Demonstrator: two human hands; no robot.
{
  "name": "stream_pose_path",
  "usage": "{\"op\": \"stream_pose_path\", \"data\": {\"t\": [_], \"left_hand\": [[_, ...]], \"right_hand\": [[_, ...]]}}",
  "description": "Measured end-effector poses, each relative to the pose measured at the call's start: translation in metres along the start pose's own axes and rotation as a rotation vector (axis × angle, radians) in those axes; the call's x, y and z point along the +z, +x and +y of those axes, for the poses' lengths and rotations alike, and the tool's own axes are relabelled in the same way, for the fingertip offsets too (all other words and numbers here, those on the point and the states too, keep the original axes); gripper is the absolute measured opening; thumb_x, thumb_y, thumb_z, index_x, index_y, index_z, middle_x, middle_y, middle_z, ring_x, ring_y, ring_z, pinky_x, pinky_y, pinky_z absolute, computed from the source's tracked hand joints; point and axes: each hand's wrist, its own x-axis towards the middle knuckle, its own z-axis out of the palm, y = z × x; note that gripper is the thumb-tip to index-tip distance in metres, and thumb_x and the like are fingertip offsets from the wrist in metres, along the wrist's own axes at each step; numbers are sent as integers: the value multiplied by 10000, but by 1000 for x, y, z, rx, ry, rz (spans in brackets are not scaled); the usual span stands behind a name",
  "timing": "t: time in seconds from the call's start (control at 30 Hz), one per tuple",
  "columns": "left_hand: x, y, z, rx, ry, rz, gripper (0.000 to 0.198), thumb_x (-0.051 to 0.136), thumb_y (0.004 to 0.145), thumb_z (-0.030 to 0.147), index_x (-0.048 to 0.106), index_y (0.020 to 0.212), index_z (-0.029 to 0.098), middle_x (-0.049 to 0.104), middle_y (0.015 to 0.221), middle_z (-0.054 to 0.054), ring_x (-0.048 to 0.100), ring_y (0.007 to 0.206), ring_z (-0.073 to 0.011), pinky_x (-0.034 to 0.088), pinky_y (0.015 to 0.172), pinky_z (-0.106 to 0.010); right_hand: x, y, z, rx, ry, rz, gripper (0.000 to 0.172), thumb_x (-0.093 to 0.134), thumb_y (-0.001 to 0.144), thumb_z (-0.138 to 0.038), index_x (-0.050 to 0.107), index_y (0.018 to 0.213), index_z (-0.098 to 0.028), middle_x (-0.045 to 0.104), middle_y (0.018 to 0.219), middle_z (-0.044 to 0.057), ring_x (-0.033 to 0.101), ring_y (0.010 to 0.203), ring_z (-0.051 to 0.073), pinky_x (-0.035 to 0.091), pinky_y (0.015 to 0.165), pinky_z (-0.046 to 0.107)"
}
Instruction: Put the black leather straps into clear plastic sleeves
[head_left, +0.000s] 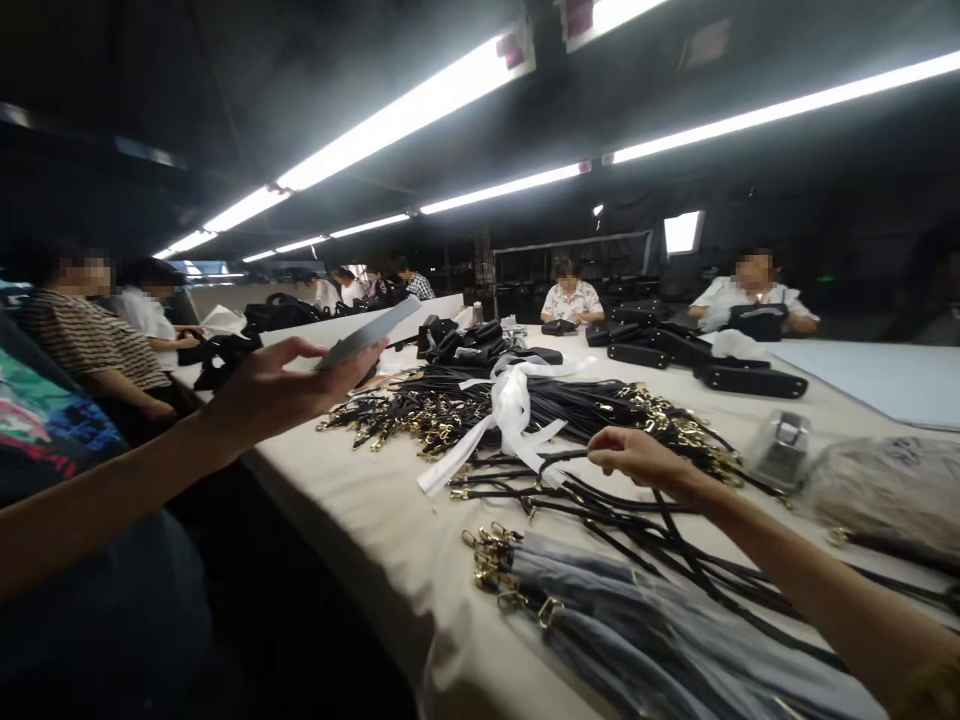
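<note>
My left hand [300,390] is raised over the table's left edge, palm up. Its thumb and fingers hold a thin grey slab that looks like a phone [371,333], seen nearly edge-on. Over the table my right hand [630,455] pinches a black cord strap [562,457]. White ribbon [511,405] is tied round a big bundle of black straps [577,393] with gold clasps, just beyond that hand. Loose black straps [637,530] lie under my right forearm. Nearer me is a clear-wrapped bundle of straps [600,600], its gold clasps toward the left.
Black bags [480,340] and black cases [750,380] are piled further back on the cloth-covered table [360,500]. A clear plastic box [780,450] and a wrapped package [885,490] sit at right. A person in a printed dark shirt [67,430] stands close at left; several others work around.
</note>
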Motion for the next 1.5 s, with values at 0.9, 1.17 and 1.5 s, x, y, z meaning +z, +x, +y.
{"op": "stream_pose_path", "data": {"t": [0.9,1.17,1.5], "left_hand": [[122,-9,67,-136,-862,-287,488,864,626,525,529,734,188,465,609,66,360,552,-85,282,528,-203],[124,-12,78,-10,-470,-151,377,765,694,368,424,649,214,349,598,83,312,588,-113,271,553,-231],[133,-23,96,103,-294,-202,302,736,662,179,438,629,215,396,581,83,369,562,-111,303,547,-226]], "right_hand": [[84,-102,30,9,-218,-16,381,528,719,-78,699,1050,-155,615,1055,107,592,934,226,421,900,321],[55,-112,-5,172,248,-33,271,508,838,-338,605,993,-137,541,680,-9,368,486,87,342,461,215],[78,-151,-33,151,581,-328,160,716,672,-256,729,720,-104,571,615,-21,416,569,69,327,540,177]]}}
